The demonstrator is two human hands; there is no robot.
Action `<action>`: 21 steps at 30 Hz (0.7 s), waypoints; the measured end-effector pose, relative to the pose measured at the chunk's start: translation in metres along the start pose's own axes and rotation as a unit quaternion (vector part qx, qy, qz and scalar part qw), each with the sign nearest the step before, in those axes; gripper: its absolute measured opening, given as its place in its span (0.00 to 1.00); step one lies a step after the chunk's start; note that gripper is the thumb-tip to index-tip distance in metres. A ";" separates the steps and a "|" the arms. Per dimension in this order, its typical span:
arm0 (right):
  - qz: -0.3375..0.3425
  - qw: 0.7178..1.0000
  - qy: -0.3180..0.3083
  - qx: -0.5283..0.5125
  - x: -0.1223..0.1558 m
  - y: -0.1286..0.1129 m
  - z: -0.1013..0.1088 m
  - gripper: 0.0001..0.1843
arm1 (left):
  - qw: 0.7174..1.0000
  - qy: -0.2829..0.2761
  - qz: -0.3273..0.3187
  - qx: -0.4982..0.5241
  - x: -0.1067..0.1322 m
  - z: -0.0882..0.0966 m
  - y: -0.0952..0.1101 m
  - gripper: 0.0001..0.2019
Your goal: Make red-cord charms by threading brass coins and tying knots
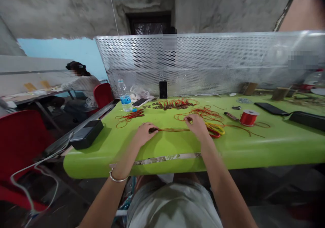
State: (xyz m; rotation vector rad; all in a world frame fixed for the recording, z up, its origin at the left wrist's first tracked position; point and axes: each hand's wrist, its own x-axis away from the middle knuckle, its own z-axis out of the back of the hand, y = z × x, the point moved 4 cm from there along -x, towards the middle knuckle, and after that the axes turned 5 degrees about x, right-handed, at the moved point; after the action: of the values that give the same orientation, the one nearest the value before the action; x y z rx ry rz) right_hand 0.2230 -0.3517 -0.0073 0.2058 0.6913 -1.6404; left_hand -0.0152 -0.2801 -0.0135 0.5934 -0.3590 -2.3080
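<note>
My left hand (144,133) rests on the lime-green table (266,146) with its fingers closed on a small dark bead at one end of a red cord (172,130). The cord runs taut to my right hand (196,124), whose fingers pinch its other end. Right of that hand lie scissors with yellow and red handles (215,130). A tangle of red cords (205,114) spreads just behind my right hand. A red spool of cord (248,117) stands further right.
A water bottle (124,96), a flat phone (139,102) and an upright phone (163,89) stand before a perforated metal screen (203,62). Several dark beads (154,106) lie nearby. Black boxes (86,133) sit left. A person (81,82) sits at another table.
</note>
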 end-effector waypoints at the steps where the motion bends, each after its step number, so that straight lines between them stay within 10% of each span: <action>1: -0.020 1.000 0.011 0.008 0.000 0.009 0.003 0.11 | 1.000 0.000 0.003 0.001 0.000 0.000 0.000 0.12; 8: -0.036 0.996 -0.021 0.075 -0.015 0.056 0.015 0.10 | 1.000 -0.002 0.011 0.000 0.002 0.000 0.002 0.11; 21: 0.070 0.991 -0.096 0.068 -0.033 0.037 -0.018 0.04 | 1.000 -0.007 0.011 -0.002 0.001 0.001 0.002 0.12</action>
State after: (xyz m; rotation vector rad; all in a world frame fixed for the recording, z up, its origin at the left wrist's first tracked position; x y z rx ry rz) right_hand 0.2604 -0.3152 -0.0168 0.1871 0.4102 -1.5496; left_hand -0.0149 -0.2816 -0.0124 0.5682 -0.3672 -2.2925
